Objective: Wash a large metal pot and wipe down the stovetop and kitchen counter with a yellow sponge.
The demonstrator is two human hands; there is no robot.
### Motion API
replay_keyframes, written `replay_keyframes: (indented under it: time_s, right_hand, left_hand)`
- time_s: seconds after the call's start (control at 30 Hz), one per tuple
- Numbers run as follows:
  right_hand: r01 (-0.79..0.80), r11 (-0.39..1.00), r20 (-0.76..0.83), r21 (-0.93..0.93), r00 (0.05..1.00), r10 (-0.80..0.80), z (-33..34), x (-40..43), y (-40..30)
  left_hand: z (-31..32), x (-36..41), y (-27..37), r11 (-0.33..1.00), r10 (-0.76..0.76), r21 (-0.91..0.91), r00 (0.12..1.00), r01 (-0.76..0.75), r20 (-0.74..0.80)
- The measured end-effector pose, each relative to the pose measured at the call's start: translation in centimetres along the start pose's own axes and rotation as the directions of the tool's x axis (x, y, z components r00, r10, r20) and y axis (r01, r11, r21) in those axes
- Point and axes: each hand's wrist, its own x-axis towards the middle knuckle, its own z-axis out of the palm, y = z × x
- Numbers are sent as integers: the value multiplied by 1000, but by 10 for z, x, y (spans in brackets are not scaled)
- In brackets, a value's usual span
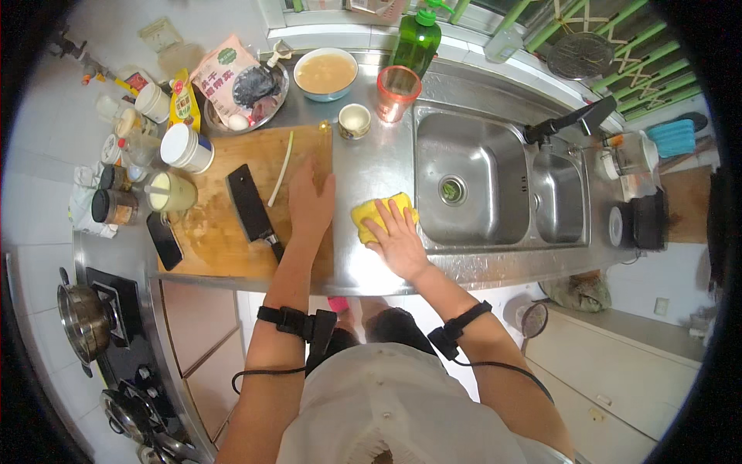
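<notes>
Under the spread fingers of my right hand (pixel 400 246), a yellow cloth (pixel 366 216) is pressed flat on the steel countertop (pixel 371 261), just left of the sink. My left hand (pixel 310 197) is over the right part of a wooden cutting board (pixel 214 232), thumb apart from the fingers and nothing seen in it; whether it touches the board is hard to tell. Left of that hand lies a cleaver (pixel 248 200) with a dark blade, its handle partly behind my forearm. Between them is a thin pale green stalk (pixel 282 168).
A double-basin sink (pixel 469 151) with a black faucet (pixel 568 122) is at right. Behind the board stand a metal bowl (pixel 281 95) with a package and egg, a soup bowl (pixel 326 72), a small cup (pixel 354 122) and a red cup (pixel 398 95). A phone (pixel 165 240) lies at left.
</notes>
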Motion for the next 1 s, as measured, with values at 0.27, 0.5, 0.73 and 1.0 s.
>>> replay_keyframes:
  time_s: [0.27, 0.5, 0.73, 1.0]
  right_hand:
    - [-340, 820, -177, 461, 870, 461, -26, -38, 56]
    - [-76, 991, -435, -107, 900, 21, 9, -20, -68]
    - [-177, 966, -217, -186, 967, 136, 31, -75, -40]
    - [-437, 846, -552, 306, 642, 532, 8, -77, 83]
  left_hand:
    - [-32, -43, -2, 999, 5, -39, 999, -3, 48]
    - [-36, -65, -3, 998, 17, -60, 1000, -17, 10]
    - [-66, -75, -20, 994, 76, 75, 997, -74, -19]
    - [-145, -68, -70, 918, 54, 384, 930, 97, -363]
